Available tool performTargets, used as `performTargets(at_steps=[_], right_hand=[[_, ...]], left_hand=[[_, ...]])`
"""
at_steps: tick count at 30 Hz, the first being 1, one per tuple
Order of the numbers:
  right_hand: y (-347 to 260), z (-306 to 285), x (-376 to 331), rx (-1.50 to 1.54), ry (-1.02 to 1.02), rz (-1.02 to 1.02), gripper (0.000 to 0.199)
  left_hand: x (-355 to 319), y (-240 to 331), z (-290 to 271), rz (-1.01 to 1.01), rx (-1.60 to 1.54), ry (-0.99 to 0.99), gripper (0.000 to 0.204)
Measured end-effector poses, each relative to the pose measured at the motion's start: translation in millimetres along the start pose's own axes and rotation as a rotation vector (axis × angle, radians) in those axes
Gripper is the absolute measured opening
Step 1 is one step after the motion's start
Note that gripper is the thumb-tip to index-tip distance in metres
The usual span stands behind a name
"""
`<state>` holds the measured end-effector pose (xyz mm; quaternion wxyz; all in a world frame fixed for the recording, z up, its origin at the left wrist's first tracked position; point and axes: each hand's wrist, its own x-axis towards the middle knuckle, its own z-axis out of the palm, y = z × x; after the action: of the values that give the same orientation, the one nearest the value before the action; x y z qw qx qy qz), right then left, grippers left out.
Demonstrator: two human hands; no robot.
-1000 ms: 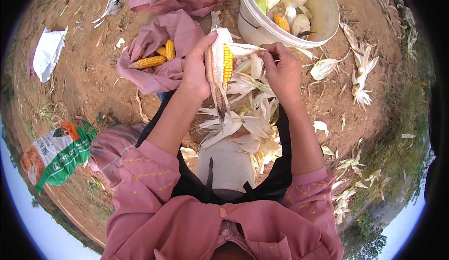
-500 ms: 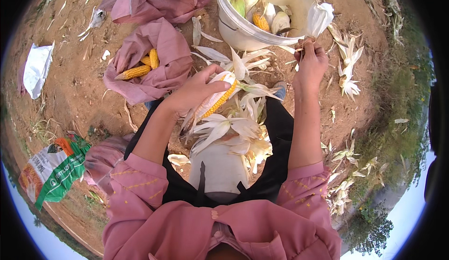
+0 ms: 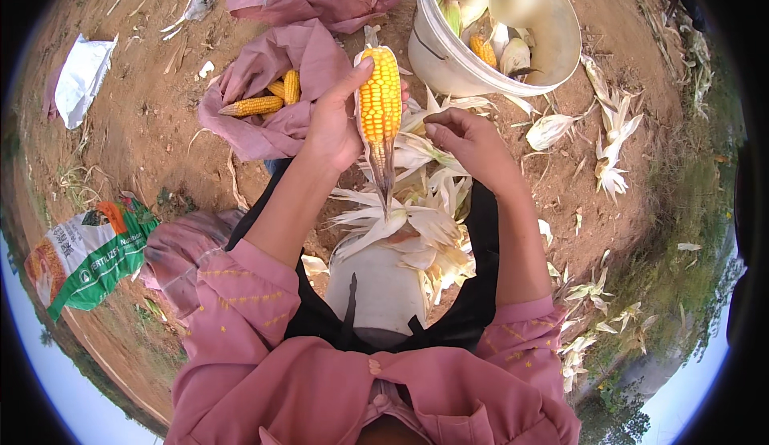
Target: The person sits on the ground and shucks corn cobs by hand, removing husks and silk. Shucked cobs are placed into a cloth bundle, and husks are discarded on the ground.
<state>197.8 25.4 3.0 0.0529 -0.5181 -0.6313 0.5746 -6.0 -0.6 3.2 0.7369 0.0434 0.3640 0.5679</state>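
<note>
A person in a pink long-sleeved top sits on bare earth, husking maize. The left hand [image 3: 335,128] has its fingers [image 3: 352,84] closed around a stripped yellow corn cob [image 3: 380,96], held upright just above the lap, with a strand of dry husk hanging from its lower end. The right hand [image 3: 465,142] is just beside the cob, its fingers curled in and pinched together near the cob's lower part; whether they grip a bit of husk cannot be told.

Below both hands, a heap of pale peeled husks [image 3: 408,221] lies over the dark apron across the lap. On the ground just beyond the left hand, a pink cloth [image 3: 276,56] lies open with several bare cobs [image 3: 268,99] resting in its fold. A white plastic bucket [image 3: 448,60] stands on the ground just beyond the right hand, holding unhusked ears and one yellow cob. More loose husks [image 3: 613,144] are scattered over the soil to the right of the bucket. A green and white printed sack [image 3: 84,257] lies on the ground well off to the left, and a white bag [image 3: 80,76] lies farther out on that side.
</note>
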Motion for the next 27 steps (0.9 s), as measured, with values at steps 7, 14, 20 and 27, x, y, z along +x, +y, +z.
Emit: performTargets(at_steps=[7, 14, 20, 27], right_hand=[[-16, 20, -2, 0.350, -0.157, -0.077, 0.032], [-22, 22, -4, 0.363, -0.225, -0.042, 0.022], [-15, 23, -2, 0.357, -0.209, -0.081, 0.017], [-11, 27, 0, -0.057, 0.206, -0.163, 0.018]], left_hand=[[0, 1, 2, 0.054, 0.002, 0.008, 0.034], [-2, 0, 7, 0.065, 0.000, 0.049, 0.030], [1, -3, -1, 0.091, -0.005, 0.098, 0.032], [3, -3, 2, 0.087, -0.072, 0.059, 0.031]])
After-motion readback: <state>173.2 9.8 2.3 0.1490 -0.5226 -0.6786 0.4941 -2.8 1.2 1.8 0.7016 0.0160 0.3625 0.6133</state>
